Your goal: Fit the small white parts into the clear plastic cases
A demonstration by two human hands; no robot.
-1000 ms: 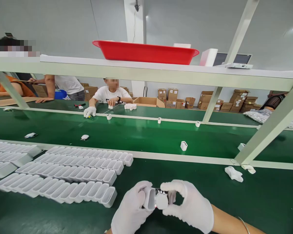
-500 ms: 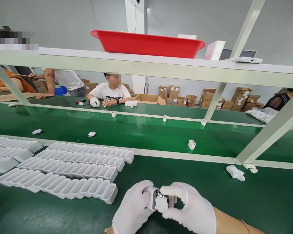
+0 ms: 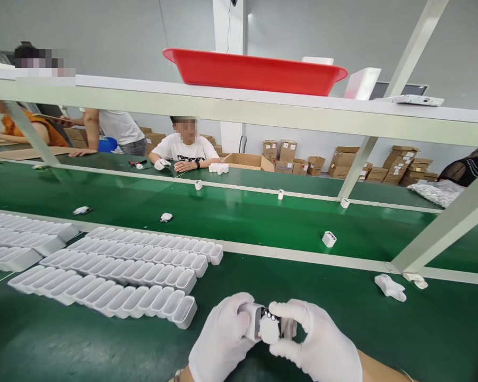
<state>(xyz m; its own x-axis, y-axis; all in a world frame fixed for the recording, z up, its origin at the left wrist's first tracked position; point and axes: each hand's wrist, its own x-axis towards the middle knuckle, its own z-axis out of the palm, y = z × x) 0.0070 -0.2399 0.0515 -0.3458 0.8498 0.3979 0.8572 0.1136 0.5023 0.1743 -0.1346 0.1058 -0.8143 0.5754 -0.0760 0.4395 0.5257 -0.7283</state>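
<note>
My left hand (image 3: 223,339), in a white glove, is closed around a white plastic housing (image 3: 251,321) just above the green tabletop. At the housing's open end sits a small part (image 3: 269,328) with a round white disc and dark edges. My right hand (image 3: 322,339), also gloved, pinches this part between thumb and fingers from the right. How deep the part sits inside the housing cannot be made out. Rows of white open housings (image 3: 143,300) stand on the table to the left of my hands.
A green belt (image 3: 239,217) beyond the rail carries a white housing (image 3: 329,239) and small parts (image 3: 166,217). A crumpled white cloth (image 3: 390,287) lies at right. Overhead, a shelf (image 3: 239,109) holds a red tray (image 3: 258,74). Several people are beyond the belt.
The view has shifted slightly, so most things appear farther right. Small parts and the housing on the belt also appear farther right. Both hands keep their hold on the housing and part.
</note>
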